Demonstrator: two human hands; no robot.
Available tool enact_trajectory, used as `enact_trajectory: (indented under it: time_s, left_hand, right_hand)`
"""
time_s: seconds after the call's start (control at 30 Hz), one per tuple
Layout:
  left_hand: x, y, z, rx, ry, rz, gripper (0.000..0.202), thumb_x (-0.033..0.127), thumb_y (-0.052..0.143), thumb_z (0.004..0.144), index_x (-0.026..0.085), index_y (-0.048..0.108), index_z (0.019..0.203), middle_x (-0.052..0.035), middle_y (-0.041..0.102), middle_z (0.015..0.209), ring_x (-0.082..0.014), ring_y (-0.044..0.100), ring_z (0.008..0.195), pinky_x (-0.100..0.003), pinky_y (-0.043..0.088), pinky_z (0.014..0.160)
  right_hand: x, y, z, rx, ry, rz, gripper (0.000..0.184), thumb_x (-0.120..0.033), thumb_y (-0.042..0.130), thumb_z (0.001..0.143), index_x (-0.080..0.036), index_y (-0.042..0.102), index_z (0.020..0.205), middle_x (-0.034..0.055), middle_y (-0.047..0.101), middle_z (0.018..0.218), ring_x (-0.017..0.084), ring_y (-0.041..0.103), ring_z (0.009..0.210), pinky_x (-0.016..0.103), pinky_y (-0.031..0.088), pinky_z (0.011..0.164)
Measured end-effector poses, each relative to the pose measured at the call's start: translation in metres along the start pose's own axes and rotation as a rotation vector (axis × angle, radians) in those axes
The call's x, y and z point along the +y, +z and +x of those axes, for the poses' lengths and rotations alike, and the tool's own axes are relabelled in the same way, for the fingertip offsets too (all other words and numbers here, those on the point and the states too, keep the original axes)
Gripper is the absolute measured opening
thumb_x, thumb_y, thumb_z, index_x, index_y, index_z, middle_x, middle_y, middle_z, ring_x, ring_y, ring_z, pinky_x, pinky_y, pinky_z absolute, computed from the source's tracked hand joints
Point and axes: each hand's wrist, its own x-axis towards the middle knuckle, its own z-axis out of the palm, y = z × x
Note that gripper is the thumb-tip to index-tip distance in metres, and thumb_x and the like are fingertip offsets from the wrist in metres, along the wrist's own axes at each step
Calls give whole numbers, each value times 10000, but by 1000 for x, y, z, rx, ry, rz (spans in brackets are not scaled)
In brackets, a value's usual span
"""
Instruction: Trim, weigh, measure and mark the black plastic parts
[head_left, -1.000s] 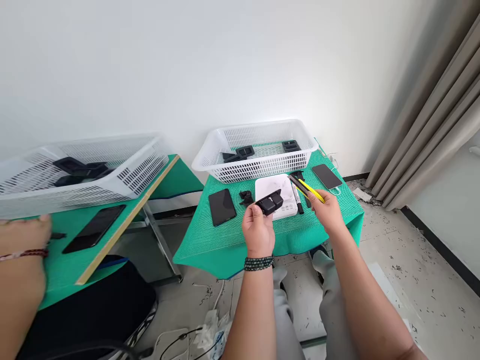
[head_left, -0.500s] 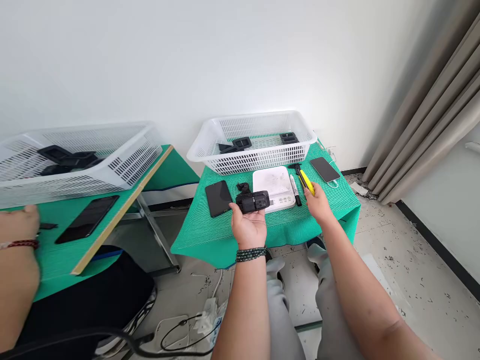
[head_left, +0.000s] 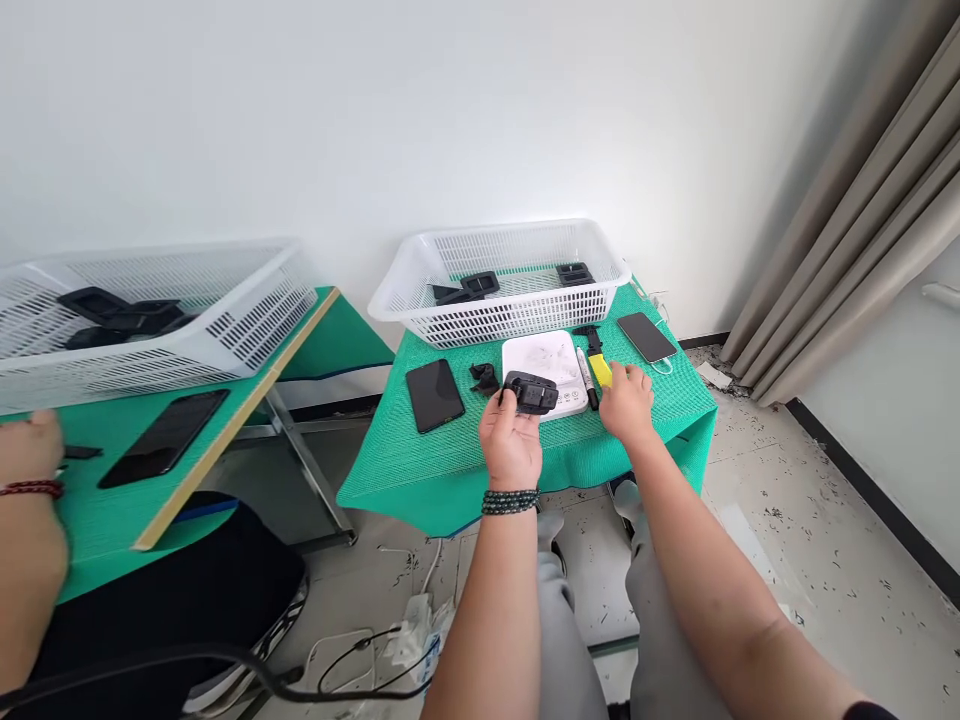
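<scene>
**Black part carried over the scale, knife down on the cloth**

Gripping a black plastic part point(head_left: 531, 392) in the left hand point(head_left: 511, 445), thumb and fingertips closed round it, just above the near edge of the white scale point(head_left: 541, 358). Half a second back, held further left, over the gap between the black phone point(head_left: 434, 394) and the scale; since then carried right and turned.

Resting the right hand point(head_left: 627, 402) on the green tabletop point(head_left: 450, 465) at the near end of the yellow utility knife point(head_left: 600, 368). Touching it, but hard to tell whether clasped or merely laid against it. A second ago raised clear of the cloth with the knife; now lying flat beside the black marker point(head_left: 584, 372), just right of the scale.

Along the far edge, a white basket point(head_left: 517, 318) with black parts inside. Near the far right corner, a second phone point(head_left: 646, 337). Between black phone and scale, a small black piece point(head_left: 484, 377).

Open cloth along the whole near edge and at the near left corner; only a narrow strip right of the knife before the right edge.

Well apart to the left, on a neighbouring table point(head_left: 225, 425), another person's hand point(head_left: 30, 445) near a third phone point(head_left: 163, 450).
</scene>
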Motion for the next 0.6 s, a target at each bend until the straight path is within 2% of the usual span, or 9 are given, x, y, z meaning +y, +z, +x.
enact_trajectory:
  time_s: [0.07,0.13,0.2,0.27,0.4,0.6]
  left_hand:
    - [-5,3,-5,-22,26,103,503,600,892,694,190,744,946,-103,771,1050,-233,735,992,-353,600,871]
    - [-10,7,-11,-71,50,211,538,623,871,716,186,762,1011,-111,773,1089,-244,732,1041,-346,595,905]
    - [-15,12,-19,-168,41,253,567,638,836,758,197,767,1107,-122,761,1196,-266,713,1150,-360,585,980]
    - [-18,17,-26,-267,17,240,582,653,785,809,220,755,1197,-126,728,1310,-287,670,1264,-386,561,1060]
    - [-13,26,-36,-359,28,282,563,647,735,860,229,754,1237,-129,719,1335,-305,644,1311,-421,519,1130]
    - [-3,33,-40,-353,84,387,496,595,774,842,207,786,1150,-132,757,1221,-317,688,1214,-435,529,1099]
  right_hand:
    - [-4,-2,-1,54,-62,143,479,-296,554,979,-158,587,1437,223,549,1474,405,470,1361,567,407,1098]
    - [-9,-3,-3,71,-189,343,462,-396,550,994,-173,610,1395,175,617,1413,351,505,1348,519,397,1143]
    - [-15,-3,-6,25,-311,555,442,-451,493,1019,-196,625,1356,137,664,1363,294,559,1312,455,418,1145]
    - [-19,-2,-10,-43,-370,723,439,-492,427,1043,-214,648,1301,116,690,1327,259,609,1268,406,456,1109]
    - [-22,-1,-12,-82,-353,860,466,-577,450,1012,-208,674,1188,110,725,1229,255,655,1187,383,502,1050]
    - [-18,1,-7,-106,-308,848,445,-593,553,950,-215,673,1151,98,723,1204,250,654,1172,375,502,1057]
